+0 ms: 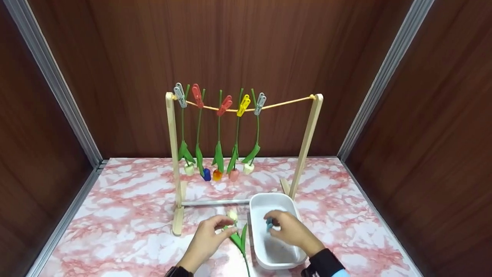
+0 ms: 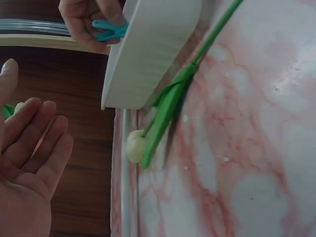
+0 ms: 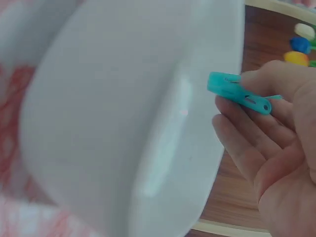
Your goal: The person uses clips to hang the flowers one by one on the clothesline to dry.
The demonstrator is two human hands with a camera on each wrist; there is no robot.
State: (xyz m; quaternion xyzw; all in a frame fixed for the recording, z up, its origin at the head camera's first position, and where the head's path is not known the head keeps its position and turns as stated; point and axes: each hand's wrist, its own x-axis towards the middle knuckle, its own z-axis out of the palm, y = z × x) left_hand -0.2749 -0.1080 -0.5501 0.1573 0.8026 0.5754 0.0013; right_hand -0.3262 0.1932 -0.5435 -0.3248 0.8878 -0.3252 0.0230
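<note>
My right hand [image 1: 288, 229] pinches a teal clothespin [image 3: 239, 93] between thumb and fingers, over the white plastic tub [image 1: 277, 261]. The same clothespin [image 2: 108, 30] shows in the left wrist view beside the tub's rim. My left hand [image 1: 209, 236] is held above the table with relaxed, slightly bent fingers and nothing in them. Close to its fingertips in the head view, a white artificial tulip [image 2: 168, 106] lies on the table, its green stem toward me and its bloom pointing away, left of the tub.
Behind the tub stands a wooden frame [image 1: 307, 148] with a yellow cord [image 1: 288, 102]. Several tulips hang upside down from it by grey, red and yellow clothespins [image 1: 243, 105]. A pale crossbar [image 1: 215, 202] runs low between the posts. Brown panels [image 1: 246, 46] enclose the marbled table [image 1: 115, 215].
</note>
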